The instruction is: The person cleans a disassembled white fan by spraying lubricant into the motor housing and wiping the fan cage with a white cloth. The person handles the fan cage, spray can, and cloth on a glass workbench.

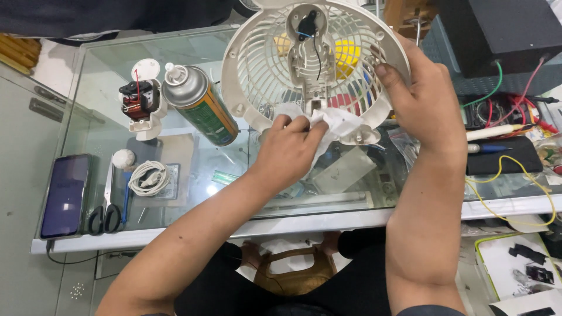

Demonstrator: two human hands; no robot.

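Two hands at work — left hand [288, 153] presses a white tissue [335, 126], fingers bunched on it, against the fan grille [257, 70] at 6 o'clock. Right hand [422, 98] grips the grille rim at 3 o'clock, fingers curled. Glass table [234, 175] — spray can [202, 105], scissors [106, 205], phone [65, 195] at 9 o'clock.

On the glass table [193, 175] a phone [64, 195] lies at nine o'clock, scissors [107, 205] and a coiled cable [148, 178] beside it, a spray can [201, 105] and small motor [139, 102] toward ten.
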